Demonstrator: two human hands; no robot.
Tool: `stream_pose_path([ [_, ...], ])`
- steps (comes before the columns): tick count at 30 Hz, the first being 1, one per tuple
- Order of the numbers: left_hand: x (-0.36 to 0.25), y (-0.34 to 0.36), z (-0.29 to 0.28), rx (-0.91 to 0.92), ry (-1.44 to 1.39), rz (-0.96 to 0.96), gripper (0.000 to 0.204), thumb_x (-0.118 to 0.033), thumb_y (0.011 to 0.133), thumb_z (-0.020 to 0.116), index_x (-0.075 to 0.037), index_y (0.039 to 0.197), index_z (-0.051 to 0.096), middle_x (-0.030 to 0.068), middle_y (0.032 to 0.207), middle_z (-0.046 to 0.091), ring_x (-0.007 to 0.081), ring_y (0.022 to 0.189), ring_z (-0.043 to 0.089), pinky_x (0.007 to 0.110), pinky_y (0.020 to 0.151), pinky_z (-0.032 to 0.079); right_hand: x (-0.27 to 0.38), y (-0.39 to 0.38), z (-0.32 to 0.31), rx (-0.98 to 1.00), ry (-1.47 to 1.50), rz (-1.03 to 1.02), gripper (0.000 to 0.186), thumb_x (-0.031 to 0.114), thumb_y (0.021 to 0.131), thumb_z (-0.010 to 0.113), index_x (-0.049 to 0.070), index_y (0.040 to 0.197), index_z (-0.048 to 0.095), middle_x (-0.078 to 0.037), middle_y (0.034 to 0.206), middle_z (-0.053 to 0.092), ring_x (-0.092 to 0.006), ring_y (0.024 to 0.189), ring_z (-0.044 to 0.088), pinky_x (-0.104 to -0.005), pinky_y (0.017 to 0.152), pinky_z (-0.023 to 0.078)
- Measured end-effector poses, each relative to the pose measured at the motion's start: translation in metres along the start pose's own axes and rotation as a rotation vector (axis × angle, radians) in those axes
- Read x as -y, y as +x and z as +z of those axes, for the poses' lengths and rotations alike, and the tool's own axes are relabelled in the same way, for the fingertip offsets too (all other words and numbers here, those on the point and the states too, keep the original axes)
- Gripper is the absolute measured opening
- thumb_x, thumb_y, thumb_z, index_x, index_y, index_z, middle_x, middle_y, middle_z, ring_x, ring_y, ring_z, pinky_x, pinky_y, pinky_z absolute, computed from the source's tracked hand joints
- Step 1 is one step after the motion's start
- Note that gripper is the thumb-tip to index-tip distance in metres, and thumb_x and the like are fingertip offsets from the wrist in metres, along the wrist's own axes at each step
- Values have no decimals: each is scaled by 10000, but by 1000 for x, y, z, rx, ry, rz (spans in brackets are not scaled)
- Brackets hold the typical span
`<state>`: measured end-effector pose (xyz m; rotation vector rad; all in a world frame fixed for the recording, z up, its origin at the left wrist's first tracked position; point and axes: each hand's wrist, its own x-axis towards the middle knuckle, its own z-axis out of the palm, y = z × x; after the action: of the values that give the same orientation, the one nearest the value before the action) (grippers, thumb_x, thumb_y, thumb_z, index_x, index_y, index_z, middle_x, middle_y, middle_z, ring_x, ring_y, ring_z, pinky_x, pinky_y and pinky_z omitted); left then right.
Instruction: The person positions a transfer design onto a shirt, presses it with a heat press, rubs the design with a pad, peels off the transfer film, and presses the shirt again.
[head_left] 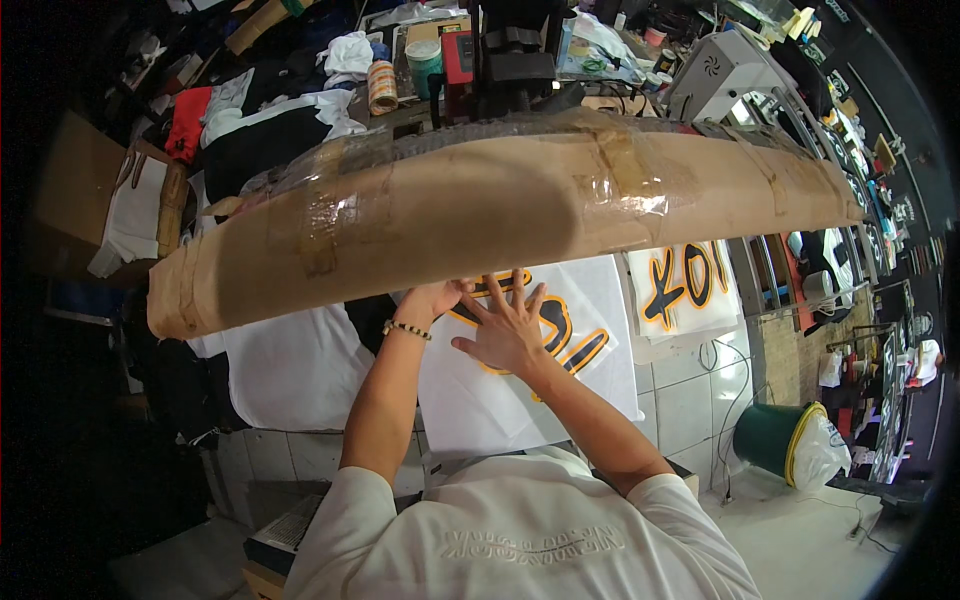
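My right hand (505, 330) lies spread open on a translucent sheet (585, 320) with dark, orange-outlined lettering, over white fabric (470, 410) on a board in front of me. My left hand (440, 298), with a beaded bracelet, is beside it, its fingers curled at the sheet's upper left; what they hold, if anything, is hidden. A long brown cardboard-covered bar (400, 220), patched with clear tape, spans just above both hands and hides the sheet's far edge.
Another lettered sheet (680, 300) lies to the right. White and black garments (290, 370) are on the left, near a cardboard box (80, 200). A green bucket (760, 440) and loose cables stand on the tiled floor at right. A grey machine (715, 80) and clutter sit behind.
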<state>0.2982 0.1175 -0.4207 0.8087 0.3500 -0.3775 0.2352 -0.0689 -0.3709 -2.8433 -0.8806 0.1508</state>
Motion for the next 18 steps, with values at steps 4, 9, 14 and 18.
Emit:
stream_pose_path([
  [4,0,-2,2,47,63,15,430,-355,1092,414,-11,1218,639,-2,830,590,76,659,481,216,565,379,-1,0,1,-4,4,-1,867,783,807,598,395,1559,408,-116,1702,168,-587,1499,101,-859,1043,182],
  [9,0,-2,3,21,89,35,488,-435,1085,395,-29,1231,622,3,832,594,83,628,453,235,598,387,-1,0,3,-23,20,-8,869,777,802,615,395,1556,411,-121,1703,158,-591,1496,105,-862,1040,182],
  [14,2,-1,0,0,70,19,489,-451,1075,400,-37,1219,618,5,838,604,84,628,457,235,608,389,-2,0,4,-13,24,-10,868,772,798,626,395,1551,420,-126,1700,165,-592,1497,97,-866,1037,181],
  [18,2,0,-1,35,84,23,477,-429,1078,395,-32,1218,621,4,836,604,86,630,460,239,606,392,-2,0,4,-13,28,-6,866,773,799,623,397,1552,418,-127,1699,169,-593,1498,94,-865,1038,177],
])
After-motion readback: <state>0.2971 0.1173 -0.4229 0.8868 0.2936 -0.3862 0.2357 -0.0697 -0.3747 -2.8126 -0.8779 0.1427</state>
